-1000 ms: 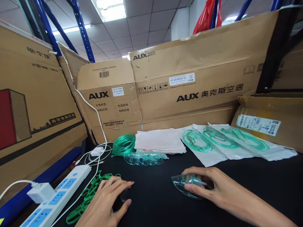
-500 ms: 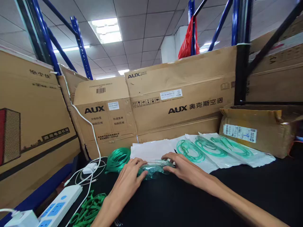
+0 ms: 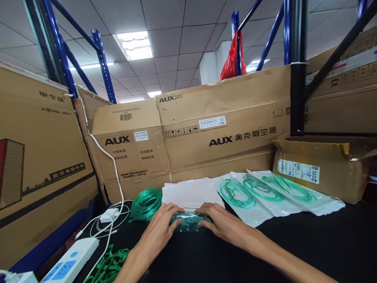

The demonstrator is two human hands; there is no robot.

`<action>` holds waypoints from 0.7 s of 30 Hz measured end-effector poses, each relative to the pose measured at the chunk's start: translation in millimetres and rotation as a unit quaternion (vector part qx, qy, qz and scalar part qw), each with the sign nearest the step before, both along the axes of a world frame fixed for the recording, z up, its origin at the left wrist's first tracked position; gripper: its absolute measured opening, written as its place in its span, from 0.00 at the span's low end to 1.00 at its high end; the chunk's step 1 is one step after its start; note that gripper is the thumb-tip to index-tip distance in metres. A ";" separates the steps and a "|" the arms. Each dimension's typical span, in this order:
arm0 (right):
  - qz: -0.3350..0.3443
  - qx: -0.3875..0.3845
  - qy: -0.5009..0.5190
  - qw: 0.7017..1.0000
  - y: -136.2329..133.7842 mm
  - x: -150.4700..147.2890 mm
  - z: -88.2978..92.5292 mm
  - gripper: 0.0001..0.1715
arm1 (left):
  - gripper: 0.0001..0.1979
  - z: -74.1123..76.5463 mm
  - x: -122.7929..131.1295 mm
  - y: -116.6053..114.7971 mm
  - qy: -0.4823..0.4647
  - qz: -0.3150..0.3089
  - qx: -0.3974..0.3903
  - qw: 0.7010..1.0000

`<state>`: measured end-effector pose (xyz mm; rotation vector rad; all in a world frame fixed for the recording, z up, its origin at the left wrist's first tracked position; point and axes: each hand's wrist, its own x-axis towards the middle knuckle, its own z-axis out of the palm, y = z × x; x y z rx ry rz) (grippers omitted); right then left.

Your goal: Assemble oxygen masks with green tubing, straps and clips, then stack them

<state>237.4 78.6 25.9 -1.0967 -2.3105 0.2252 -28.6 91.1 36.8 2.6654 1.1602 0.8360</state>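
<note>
Left hand [image 3: 160, 228] and right hand [image 3: 219, 223] press curled fingers onto the row of clear masks [image 3: 188, 221].

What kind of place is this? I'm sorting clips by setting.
Most likely a warehouse packing station. Blue storage racking rises behind large AUX cartons, and on the black table both hands press a row of clear masks beside sealed bags of green tubing.

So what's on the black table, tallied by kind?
Sealed bags of green tubing: 3
Loose green tubing coil: 1
Row of clear masks, a hand at each end (left hand, right hand): 1
White sheet stack: 1
Green strap pile: 1
Power strip: 1
Total: 8
</note>
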 end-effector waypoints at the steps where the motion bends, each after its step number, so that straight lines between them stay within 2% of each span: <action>1: 0.004 0.004 -0.007 1.000 0.7 -1.3 1.0 0.20 | 0.12 0.2 -0.1 -0.7 0.000 0.001 0.000 1.000; 7: -0.021 0.027 -0.055 0.998 -6.3 -12.2 7.3 0.20 | 0.12 0.3 1.2 -1.4 0.006 0.002 0.007 1.000; 10: -0.058 0.041 -0.072 0.995 -16.7 -4.9 14.2 0.25 | 0.14 -1.7 2.3 -3.7 -0.003 0.005 0.024 1.000; 12: -0.108 0.049 -0.084 0.989 -21.3 14.8 22.9 0.27 | 0.16 -2.5 3.1 -12.1 -0.015 0.017 0.060 0.998; 15: -0.224 0.058 -0.120 0.965 -18.9 66.2 39.8 0.22 | 0.18 -1.5 6.2 -35.3 -0.035 0.034 0.115 0.992; 18: -0.375 0.061 -0.172 0.909 -6.8 123.5 50.0 0.18 | 0.15 -2.3 15.9 -58.9 -0.050 0.009 0.134 0.990; 21: -0.478 0.041 -0.222 0.849 7.1 162.2 45.8 0.19 | 0.11 -11.6 32.3 -71.0 -0.060 -0.049 0.147 0.986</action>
